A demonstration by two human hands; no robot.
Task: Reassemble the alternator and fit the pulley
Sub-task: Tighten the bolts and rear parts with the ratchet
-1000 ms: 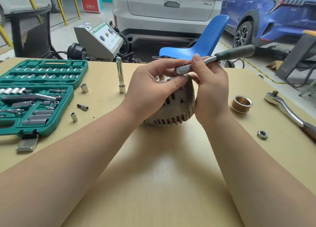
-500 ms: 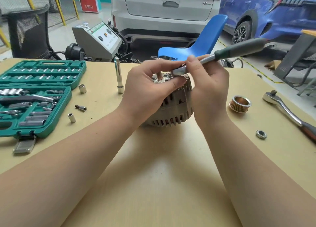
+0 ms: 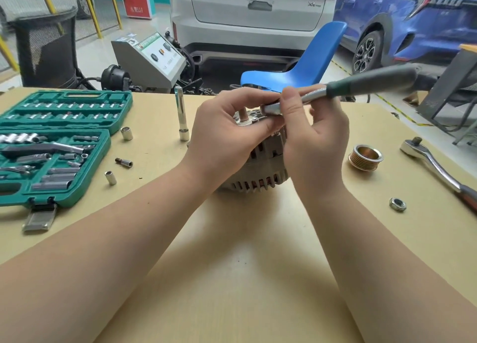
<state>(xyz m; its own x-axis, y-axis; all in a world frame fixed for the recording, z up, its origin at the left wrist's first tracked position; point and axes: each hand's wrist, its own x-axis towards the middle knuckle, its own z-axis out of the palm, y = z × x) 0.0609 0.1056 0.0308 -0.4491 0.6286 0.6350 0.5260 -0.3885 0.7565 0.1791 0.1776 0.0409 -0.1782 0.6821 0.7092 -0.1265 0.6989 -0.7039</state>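
Mid-worktop, the ribbed grey metal alternator [image 3: 260, 167] stands shaft-up, the left hand [image 3: 227, 138] wrapped over its top while the right hand [image 3: 313, 138] pinches the green-handled small ratchet [image 3: 361, 85] near its head; keep the head square on the housing bolt. The grooved brass-coloured pulley [image 3: 365, 158] waits toward the right edge.

We're in a car repair workshop: a white SUV [image 3: 254, 12] and a blue car [image 3: 413, 19] parked right behind the wooden bench [image 3: 232, 278], a green socket set case [image 3: 55, 146] lying open, a ratchet wrench [image 3: 436, 167], and a grey test machine [image 3: 152, 58] on the floor.
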